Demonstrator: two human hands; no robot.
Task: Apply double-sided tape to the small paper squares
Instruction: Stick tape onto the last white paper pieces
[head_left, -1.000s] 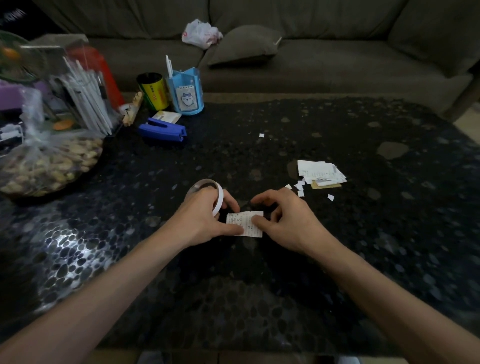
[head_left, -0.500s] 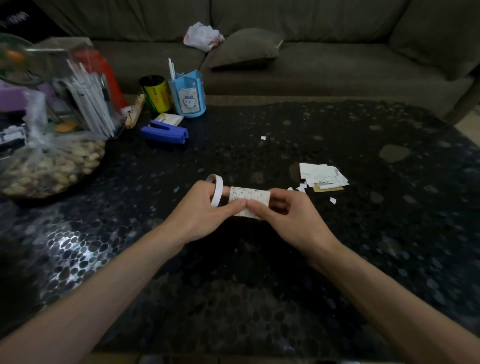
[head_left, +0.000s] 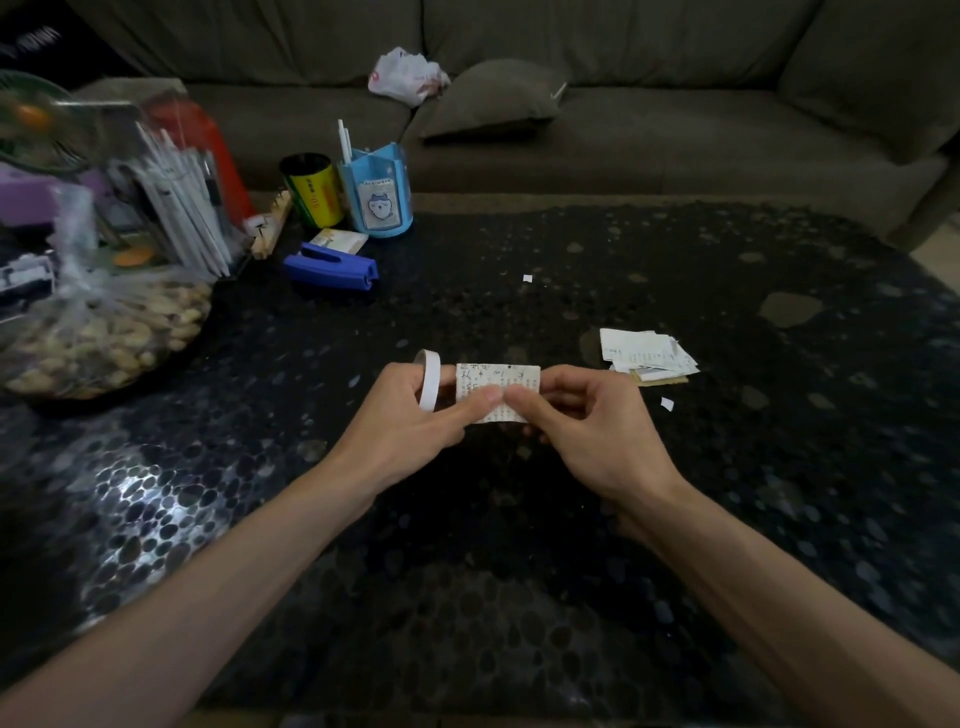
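While a tape roll (head_left: 430, 387) circles its fingers, the left hand (head_left: 405, 423) pinches the printed slip (head_left: 500, 378) alongside the right hand (head_left: 592, 434).

We hold a white printed paper slip (head_left: 498, 382) upright over the table (head_left: 519, 545), its lower edge pinched where our left hand (head_left: 405, 421) and right hand (head_left: 592, 421) meet; handwriting runs along its top. The white tape roll (head_left: 430, 384) stands on edge just left of the slip, carried on our left fingers. To the right lies a loose pile of cut paper pieces (head_left: 644, 353) with one small square (head_left: 667, 403) near it, and another square (head_left: 528, 278) lies well apart, farther back.
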